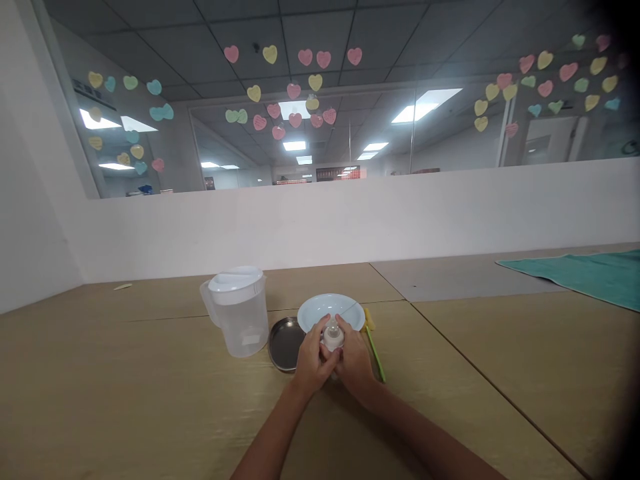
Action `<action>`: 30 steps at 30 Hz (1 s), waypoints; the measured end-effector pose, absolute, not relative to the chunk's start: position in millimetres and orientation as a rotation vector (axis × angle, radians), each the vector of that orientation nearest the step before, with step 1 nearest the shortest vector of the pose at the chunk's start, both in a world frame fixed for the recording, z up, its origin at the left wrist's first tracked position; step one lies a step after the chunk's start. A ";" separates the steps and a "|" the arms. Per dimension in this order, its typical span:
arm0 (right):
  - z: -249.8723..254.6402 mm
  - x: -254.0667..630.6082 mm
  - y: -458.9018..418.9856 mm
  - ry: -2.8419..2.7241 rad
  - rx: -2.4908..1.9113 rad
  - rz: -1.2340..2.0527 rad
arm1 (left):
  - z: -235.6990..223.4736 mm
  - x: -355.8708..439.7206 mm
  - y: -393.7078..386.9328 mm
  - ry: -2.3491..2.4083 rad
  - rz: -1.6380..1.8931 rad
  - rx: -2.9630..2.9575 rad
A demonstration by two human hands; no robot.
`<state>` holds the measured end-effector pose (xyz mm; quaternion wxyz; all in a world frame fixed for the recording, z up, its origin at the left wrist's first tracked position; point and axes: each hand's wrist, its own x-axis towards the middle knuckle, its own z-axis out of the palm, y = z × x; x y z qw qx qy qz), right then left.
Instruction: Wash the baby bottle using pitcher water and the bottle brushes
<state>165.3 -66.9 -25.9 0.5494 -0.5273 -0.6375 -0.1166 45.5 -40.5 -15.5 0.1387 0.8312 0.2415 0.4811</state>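
Observation:
Both of my hands are wrapped round a baby bottle (pixel 333 335) with a white collar and a clear teat that points up and away from me. My left hand (pixel 314 357) grips its left side, and my right hand (pixel 354 355) closes on its right side. Most of the bottle's body is hidden by my fingers. Just beyond the hands lies a pale blue-white bowl (pixel 316 307), its near rim partly covered by them. To the right, a brush with a green handle (pixel 376 355) and a yellow head (pixel 369 320) rests on the table.
A clear plastic pitcher (pixel 245 320) with a lid stands left of the hands. Between it and the bowl is a round dark metal tray (pixel 285 345). A green cloth (pixel 595 273) lies at the far right of the wooden table (pixel 150 387). A white wall (pixel 300 230) rises behind.

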 end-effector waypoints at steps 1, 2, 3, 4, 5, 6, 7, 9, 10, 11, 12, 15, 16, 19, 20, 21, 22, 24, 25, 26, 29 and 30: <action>-26.0 165.3 -66.7 -1.510 -1.247 -0.283 | -15.4 45.7 -40.5 0.702 1.394 2.402; -26.3 165.3 -66.5 -1.511 -1.247 -0.292 | -15.4 45.9 -40.6 0.707 1.395 2.402; -26.7 165.4 -66.3 -1.514 -1.249 -0.301 | -15.5 46.1 -40.7 0.715 1.397 2.400; -27.3 165.5 -66.0 -1.516 -1.254 -0.309 | -15.7 46.3 -40.8 0.722 1.397 2.398; -27.9 165.6 -65.7 -1.518 -1.260 -0.316 | -15.9 46.6 -41.0 0.727 1.396 2.397; -28.6 165.7 -65.3 -1.521 -1.266 -0.323 | -16.2 46.8 -41.2 0.731 1.395 2.395; -29.3 165.8 -64.9 -1.525 -1.270 -0.329 | -16.4 47.0 -41.4 0.733 1.396 2.392; -30.4 166.1 -64.2 -1.530 -1.269 -0.349 | -16.8 47.3 -41.8 0.732 1.398 2.385; -30.8 166.3 -63.9 -1.533 -1.268 -0.359 | -17.0 47.4 -42.0 0.729 1.400 2.382; -31.0 166.4 -63.7 -1.534 -1.267 -0.366 | -17.2 47.4 -42.1 0.725 1.405 2.379; -31.0 166.4 -63.7 -1.536 -1.268 -0.368 | -17.4 47.4 -42.2 0.720 1.410 2.376; -30.1 166.0 -64.3 -1.537 -1.277 -0.359 | -17.5 47.3 -42.2 0.712 1.418 2.376; -29.6 165.7 -64.8 -1.538 -1.280 -0.352 | -17.3 47.3 -42.4 0.714 1.415 2.379; -27.6 164.4 -66.5 -1.535 -1.285 -0.321 | -16.0 47.4 -43.3 0.722 1.408 2.387; -27.0 164.0 -67.0 -1.528 -1.289 -0.308 | -15.5 47.5 -43.8 0.725 1.407 2.386; -26.5 163.8 -67.4 -1.519 -1.290 -0.299 | -15.0 47.8 -44.2 0.726 1.408 2.384; -26.3 163.6 -67.6 -1.513 -1.289 -0.294 | -14.6 48.1 -44.7 0.728 1.409 2.382; -26.5 163.6 -67.6 -1.511 -1.283 -0.298 | -14.2 48.6 -45.1 0.730 1.410 2.378; -26.8 163.7 -67.5 -1.516 -1.279 -0.304 | -14.3 48.8 -45.1 0.729 1.410 2.378; -27.2 163.8 -67.3 -1.519 -1.277 -0.312 | -14.4 48.9 -45.0 0.729 1.409 2.380; -27.5 164.3 -67.2 -1.530 -1.280 -0.341 | -14.7 48.1 -44.2 0.734 1.399 2.397; -27.3 164.7 -67.3 -1.538 -1.279 -0.355 | -14.5 47.5 -44.0 0.735 1.390 2.407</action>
